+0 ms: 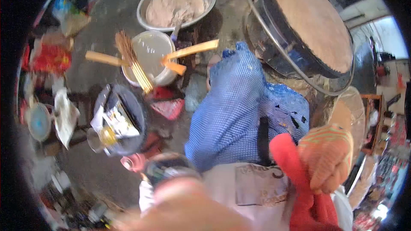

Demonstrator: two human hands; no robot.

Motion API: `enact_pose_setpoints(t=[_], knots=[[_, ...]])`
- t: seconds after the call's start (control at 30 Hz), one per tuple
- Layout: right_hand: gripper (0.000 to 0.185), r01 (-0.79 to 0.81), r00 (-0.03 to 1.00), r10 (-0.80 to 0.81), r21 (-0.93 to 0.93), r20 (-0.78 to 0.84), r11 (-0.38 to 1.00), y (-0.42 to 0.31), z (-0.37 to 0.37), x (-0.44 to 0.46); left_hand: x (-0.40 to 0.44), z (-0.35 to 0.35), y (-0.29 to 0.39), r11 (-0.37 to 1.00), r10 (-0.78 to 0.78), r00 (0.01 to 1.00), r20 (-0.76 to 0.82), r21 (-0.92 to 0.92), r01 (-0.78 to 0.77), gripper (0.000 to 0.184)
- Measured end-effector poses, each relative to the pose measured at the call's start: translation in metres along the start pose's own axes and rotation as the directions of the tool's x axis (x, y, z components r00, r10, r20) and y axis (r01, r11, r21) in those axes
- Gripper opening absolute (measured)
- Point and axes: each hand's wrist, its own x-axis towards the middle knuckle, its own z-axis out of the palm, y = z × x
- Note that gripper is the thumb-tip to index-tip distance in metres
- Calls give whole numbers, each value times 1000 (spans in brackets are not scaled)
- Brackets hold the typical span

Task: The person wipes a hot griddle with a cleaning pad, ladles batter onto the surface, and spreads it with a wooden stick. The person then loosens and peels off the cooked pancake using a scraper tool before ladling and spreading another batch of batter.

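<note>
At the bottom, my left hand (184, 211) is bare, close to the camera and smeared by motion; its fingers cannot be made out. A dark band (171, 169), perhaps a watch, shows just beyond it. My right hand (327, 156), in an orange striped knit glove, is closed at the lower right. Its fingers curl over a piece of red cloth (284, 152), which runs down beside my white printed top (261, 186). Blue checked cloth (233, 107) covers my lap, with a torn, worn patch on its right side.
A metal bowl of pinkish powder (175, 6) stands ahead. Beside it, a pot of greyish liquid (150, 45) has a twig brush (132, 62) and wooden sticks across it. A large round pan (314, 21) with a wire handle is at upper right. A dark basin (139, 115) sits left.
</note>
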Motion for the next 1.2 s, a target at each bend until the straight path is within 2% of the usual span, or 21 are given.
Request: enact_pose_setpoints(t=[0.03, 0.07, 0.17, 0.23, 0.27, 0.3, 0.37, 0.4, 0.6, 0.67, 0.8, 0.87, 0.9, 0.93, 1.0, 1.07, 1.13, 1.2], knots=[[18, -30, 998, 29, -20, -63, 999, 5, 5, -1, 6, -13, 0, 999, 16, 1000, 25, 33, -17, 26], [17, -88, 994, 85, -35, -72, 996, 5, -1, -6, 10, -13, -2, 997, 37, 999, -15, 75, -36, 26], [13, -194, 935, 225, 138, -273, 971, 31, 46, -19, 8, -27, 15, 994, -75, 997, 22, 77, 74, 27], [13, -355, 887, 388, 166, -252, 920, 24, 39, -22, 6, -12, 13, 993, -97, 994, -41, 64, 100, 27], [13, -430, 813, 525, 350, -250, 832, 19, 47, -25, 4, 1, 18, 989, -148, 988, -37, 5, 149, 27], [12, -427, 782, 559, 416, -277, 803, 14, 50, -29, 3, 14, 23, 982, -183, 982, -35, -43, 182, 27], [10, -319, 771, 523, 492, -362, 810, 16, 60, -41, 13, 21, 26, 978, -196, 980, -11, -69, 195, 28], [10, -299, 775, 491, 453, -397, 840, 14, 59, -46, 19, 24, 27, 981, -187, 982, -13, -60, 186, 28], [13, -314, 795, 487, 441, -363, 841, 19, 63, -66, 24, 29, 46, 967, -254, 965, -67, -16, 253, 29], [14, -269, 785, 442, 404, -433, 874, 17, 66, -75, 34, 29, 49, 965, -261, 962, -78, -2, 261, 29], [10, -147, 724, 476, 562, -500, 814, 14, 75, -96, 51, 38, 35, 975, -223, 969, -105, -19, 223, 30], [10, -235, 680, 445, 401, -583, 885, 6, 77, -102, 16, 62, 32, 932, -359, 918, -171, -120, 342, 30], [10, -243, 669, 449, 396, -592, 886, 4, 79, -108, -9, 82, 34, 886, -457, 866, -204, -196, 421, 31], [7, -178, 683, 432, 440, -589, 880, 10, 83, -114, -35, 103, 40, 823, -557, 799, -228, -279, 495, 31], [5, -122, 645, 465, 519, -607, 846, 9, 91, -117, -78, 129, 68, 679, -727, 639, -249, -393, 620, 31], [4, -87, 629, 398, 448, -668, 890, 15, 89, -130, -79, 137, 41, 657, -743, 627, -235, -434, 617, 32], [6, -67, 593, 465, 535, -657, 842, 12, 98, -132, -62, 133, 10, 630, -746, 655, -120, -447, 635, 32], [11, -249, 597, 462, 396, -656, 884, 6, 100, -134, -36, 135, -29, 616, -720, 694, 12, -450, 647, 32]])
